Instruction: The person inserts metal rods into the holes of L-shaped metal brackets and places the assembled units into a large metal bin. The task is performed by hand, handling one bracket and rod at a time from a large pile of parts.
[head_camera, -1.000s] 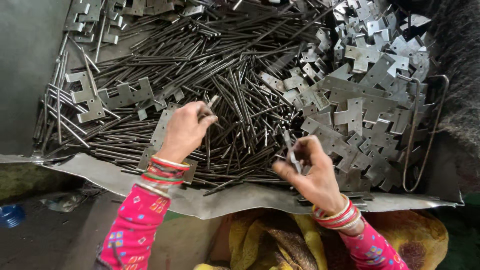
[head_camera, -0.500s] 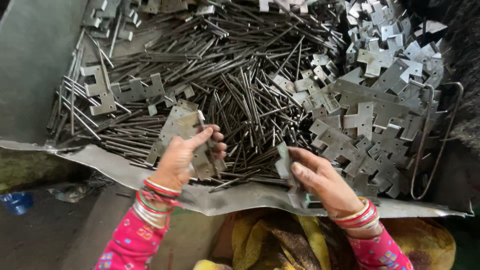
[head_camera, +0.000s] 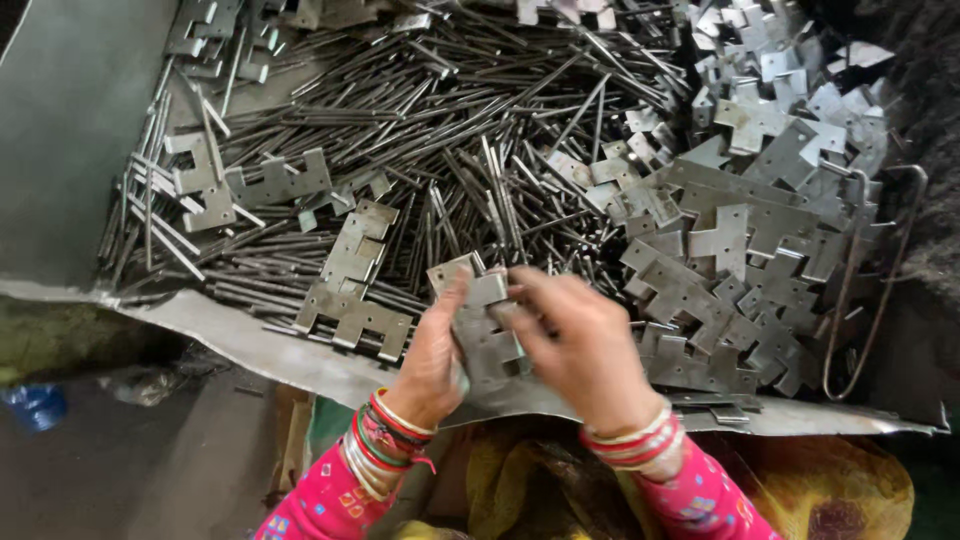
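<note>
My left hand (head_camera: 432, 352) and my right hand (head_camera: 585, 345) meet over the near edge of a metal sheet (head_camera: 230, 340). Between them they grip a grey notched hinge plate (head_camera: 484, 330), held upright with its knuckled end at the top. The left thumb presses on its left edge, and the right fingers wrap its right side. A second plate may lie behind it; I cannot tell. Just beyond the hands lies a heap of thin steel pins (head_camera: 450, 140).
A pile of loose hinge plates (head_camera: 740, 230) fills the right side. More assembled plates (head_camera: 350, 290) lie left of my hands, and others (head_camera: 215, 185) further left. A bent wire loop (head_camera: 860, 290) rests at the right edge. A yellow cloth (head_camera: 820, 490) covers my lap.
The hands have come together from apart. Both now hold one hinge plate in front of me, where before each hand held its own piece.
</note>
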